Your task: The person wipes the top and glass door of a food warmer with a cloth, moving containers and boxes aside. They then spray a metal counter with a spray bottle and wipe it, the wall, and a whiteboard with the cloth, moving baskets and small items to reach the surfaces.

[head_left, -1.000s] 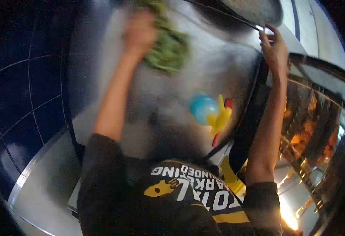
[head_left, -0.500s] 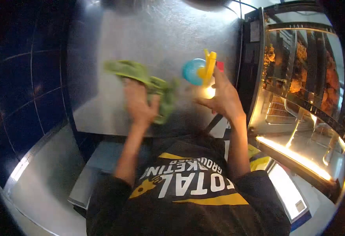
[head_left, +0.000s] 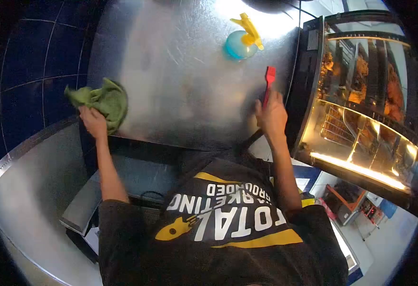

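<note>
My left hand [head_left: 93, 122] is closed on a green cloth [head_left: 111, 102] at the left front corner of the metal counter [head_left: 161, 90]. The cloth is bunched, with part of it sticking out to the left. On the right side of the counter, my right hand [head_left: 273, 117] has its fingers around the handle of a red brush [head_left: 270, 78], whose head points away from me. A spray bottle [head_left: 241, 45] with blue liquid and a yellow trigger top stands farther back, beyond the brush.
A lit glass cabinet [head_left: 361, 90] with browned food inside stands at the right. Dark blue tiles [head_left: 23, 57] cover the wall at the left. Below the counter's left corner is a metal surface [head_left: 37, 181]. A dark round object shows at the top edge.
My left hand has moved left with the green cloth. The spray bottle now stands farther back, and the red brush shows clearly in my right hand.
</note>
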A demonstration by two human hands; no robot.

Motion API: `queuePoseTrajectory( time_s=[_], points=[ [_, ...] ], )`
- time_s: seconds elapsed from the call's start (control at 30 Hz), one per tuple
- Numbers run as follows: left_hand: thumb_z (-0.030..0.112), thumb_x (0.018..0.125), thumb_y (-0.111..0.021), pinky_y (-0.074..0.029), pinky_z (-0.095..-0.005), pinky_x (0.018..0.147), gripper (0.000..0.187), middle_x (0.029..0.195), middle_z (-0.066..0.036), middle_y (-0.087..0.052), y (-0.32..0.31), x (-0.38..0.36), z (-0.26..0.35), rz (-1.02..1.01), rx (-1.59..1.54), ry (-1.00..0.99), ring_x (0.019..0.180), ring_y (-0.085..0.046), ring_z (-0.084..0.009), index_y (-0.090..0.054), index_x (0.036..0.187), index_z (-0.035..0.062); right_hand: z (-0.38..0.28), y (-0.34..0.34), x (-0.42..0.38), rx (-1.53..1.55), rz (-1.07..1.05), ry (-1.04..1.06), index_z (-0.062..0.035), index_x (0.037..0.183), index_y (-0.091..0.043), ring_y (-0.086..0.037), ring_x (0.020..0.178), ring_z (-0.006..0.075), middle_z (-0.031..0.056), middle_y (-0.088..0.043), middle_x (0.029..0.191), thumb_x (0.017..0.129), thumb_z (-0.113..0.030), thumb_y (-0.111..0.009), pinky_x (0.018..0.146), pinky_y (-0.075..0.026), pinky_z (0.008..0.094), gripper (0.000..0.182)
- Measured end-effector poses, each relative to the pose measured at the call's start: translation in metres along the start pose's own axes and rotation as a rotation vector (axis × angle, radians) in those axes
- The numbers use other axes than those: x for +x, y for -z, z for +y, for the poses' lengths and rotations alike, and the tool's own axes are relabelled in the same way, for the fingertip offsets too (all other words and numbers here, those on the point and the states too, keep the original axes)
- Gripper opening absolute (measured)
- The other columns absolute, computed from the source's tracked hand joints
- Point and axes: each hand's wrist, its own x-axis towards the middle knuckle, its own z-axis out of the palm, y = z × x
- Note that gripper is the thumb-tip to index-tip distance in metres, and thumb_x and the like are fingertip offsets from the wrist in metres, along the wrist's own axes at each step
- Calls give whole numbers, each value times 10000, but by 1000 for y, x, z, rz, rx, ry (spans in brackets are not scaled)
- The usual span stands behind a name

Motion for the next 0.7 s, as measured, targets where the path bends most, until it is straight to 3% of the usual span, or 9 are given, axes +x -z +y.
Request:
queuePoseTrajectory(
  time_s=[0.13,0.2,0.3,0.33,0.4,0.5,0.57,0.6,0.7],
  points=[
    [210,926,-502,-317,-511,1072,487,1357,-280,-451,-1,-36,44,-56,146,164,1252,-434,-432,-448,1306,-91,9,-18,12,90,39,-121,-53,1183,-512,-619,927,424,220,-604,1049,829,-140,-628,758,-512,490,382],
    [295,925,-505,-316,-528,1061,516,1347,-297,-442,12,-65,111,46,65,-52,1249,-422,-457,-475,1276,-81,17,-32,31,143,183,-85,-62,1156,-543,-622,913,418,207,-629,1025,854,-140,-593,750,-512,503,315],
    [543,808,-560,-302,-557,1054,766,1301,-301,-483,46,-106,220,-308,-177,-160,1221,-435,-467,-486,1278,-58,17,-29,51,136,243,-42,-52,1163,-548,-629,911,394,195,-639,998,853,-152,-612,775,-511,474,332],
    [569,759,-590,-298,-565,1057,782,1299,-299,-483,38,-116,246,-231,-397,-348,1216,-437,-480,-522,1229,-52,9,-19,48,158,251,-25,-41,1177,-549,-634,906,373,191,-632,1035,845,-168,-638,795,-509,452,366],
    [458,706,-692,-256,-571,1096,691,1393,-269,-401,57,-124,295,-534,-495,-477,1336,-322,-450,-572,1207,-2,1,-10,38,180,223,-8,-29,1193,-556,-649,870,307,174,-639,1005,849,-148,-650,745,-522,403,376],
    [378,718,-701,-238,-560,1116,589,1408,-240,-398,35,-132,317,-451,-573,-616,1380,-272,-420,-598,1178,25,-10,2,12,185,202,103,-14,1182,-574,-656,849,260,172,-643,986,852,-100,-649,698,-535,352,349],
    [277,729,-668,-254,-556,1115,486,1390,-220,-432,23,-124,316,-480,-605,-770,1374,-300,-414,-612,1145,31,-13,14,-6,188,127,204,0,1092,-617,-661,779,252,161,-655,916,845,-104,-662,682,-540,362,272],
    [167,709,-628,-304,-539,1094,441,1332,-205,-503,12,-119,307,-340,-639,-779,1319,-400,-398,-617,1131,37,-12,19,-18,221,60,195,6,1033,-635,-657,733,255,154,-659,869,848,-118,-666,666,-536,354,225],
    [73,712,-572,-370,-504,1049,410,1220,-196,-586,12,-73,248,-190,-545,-628,1192,-523,-389,-613,1119,37,-14,46,-47,252,-349,139,-16,908,-645,-647,647,311,161,-669,793,862,-201,-667,615,-513,403,192]
  ],
)
